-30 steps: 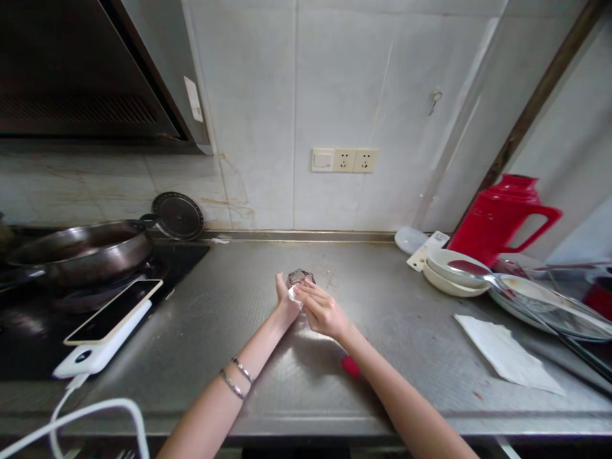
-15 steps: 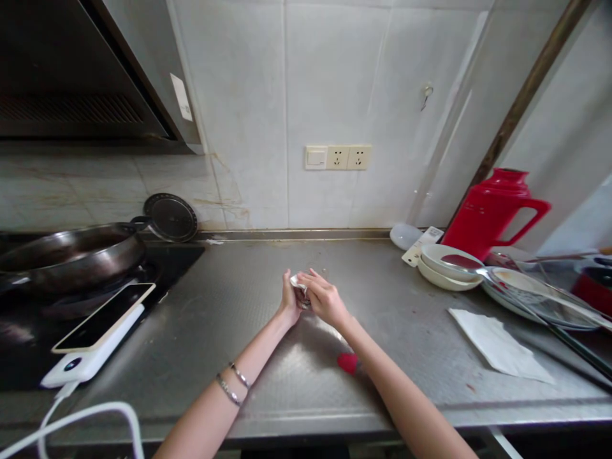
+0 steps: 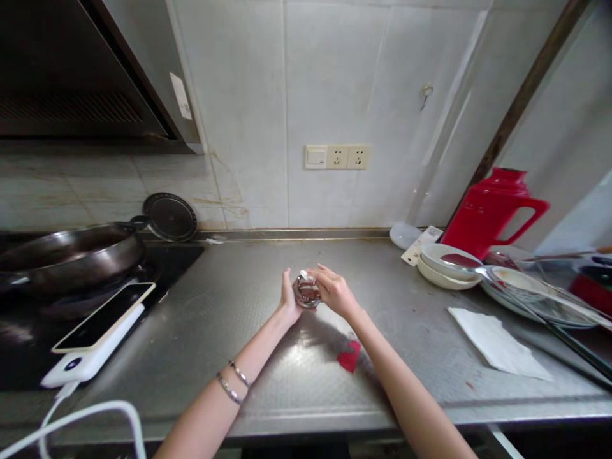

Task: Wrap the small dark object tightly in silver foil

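My left hand [image 3: 289,301] is wrapped round the side of a small round container [image 3: 306,294] with a shiny rim, its open top facing up. It looks like glass with brownish reflections; its exact kind I cannot make out. In my right hand [image 3: 335,292], the fingers pinch a crumpled white tissue [image 3: 305,275] against the container's far rim. Below my right wrist a red heart-shaped piece [image 3: 350,357] lies on the steel counter [image 3: 229,306], close to my forearm.
A pan [image 3: 71,252] sits on the black cooktop at left, with a phone [image 3: 105,317] on a white power bank [image 3: 95,357] nearby. To the right are a flat white tissue [image 3: 500,343], stacked bowls [image 3: 449,280], plates with utensils and a red thermos jug [image 3: 495,207].
My right hand has shifted slightly right with the tissue, uncovering the container's top. More of the red heart-shaped piece shows as my right forearm moved aside.
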Motion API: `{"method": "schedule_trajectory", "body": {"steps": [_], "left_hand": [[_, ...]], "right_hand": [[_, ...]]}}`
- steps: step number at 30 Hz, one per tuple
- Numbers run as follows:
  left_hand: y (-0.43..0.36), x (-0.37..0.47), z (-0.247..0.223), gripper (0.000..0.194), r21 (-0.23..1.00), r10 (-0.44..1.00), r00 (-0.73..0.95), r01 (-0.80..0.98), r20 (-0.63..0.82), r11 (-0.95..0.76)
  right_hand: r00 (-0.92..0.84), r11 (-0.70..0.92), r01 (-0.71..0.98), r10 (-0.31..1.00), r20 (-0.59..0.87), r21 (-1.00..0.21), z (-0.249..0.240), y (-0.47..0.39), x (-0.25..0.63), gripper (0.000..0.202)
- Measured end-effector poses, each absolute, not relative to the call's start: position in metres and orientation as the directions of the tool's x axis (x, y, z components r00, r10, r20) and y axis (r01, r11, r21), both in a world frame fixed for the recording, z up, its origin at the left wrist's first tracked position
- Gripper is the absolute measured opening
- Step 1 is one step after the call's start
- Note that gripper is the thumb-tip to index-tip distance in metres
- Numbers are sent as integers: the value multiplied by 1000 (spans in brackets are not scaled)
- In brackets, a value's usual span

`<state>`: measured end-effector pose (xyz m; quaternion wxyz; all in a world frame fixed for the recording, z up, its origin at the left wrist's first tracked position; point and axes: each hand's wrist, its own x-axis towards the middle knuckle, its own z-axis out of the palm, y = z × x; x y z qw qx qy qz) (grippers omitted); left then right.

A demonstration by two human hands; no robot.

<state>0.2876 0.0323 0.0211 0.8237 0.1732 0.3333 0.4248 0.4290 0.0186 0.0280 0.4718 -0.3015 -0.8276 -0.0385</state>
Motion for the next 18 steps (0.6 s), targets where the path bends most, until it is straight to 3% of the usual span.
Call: {"method": "schedule_trajectory", "body": {"steps": [5,13,18], "left_hand": [[37,282,22,66,553,837,387,-629,-386,546],[42,276,23,63,473,859,337,-727,-386,498],[43,272,25,59,524,893,232,-741,-386,420]], "right_hand": [[-278,796,529,491,826,-295,28,18,428,32],[-272,814,523,442,855,-254,28,14,423,34],[-231,815,500,452,862,-293,27,11,417,35]]}}
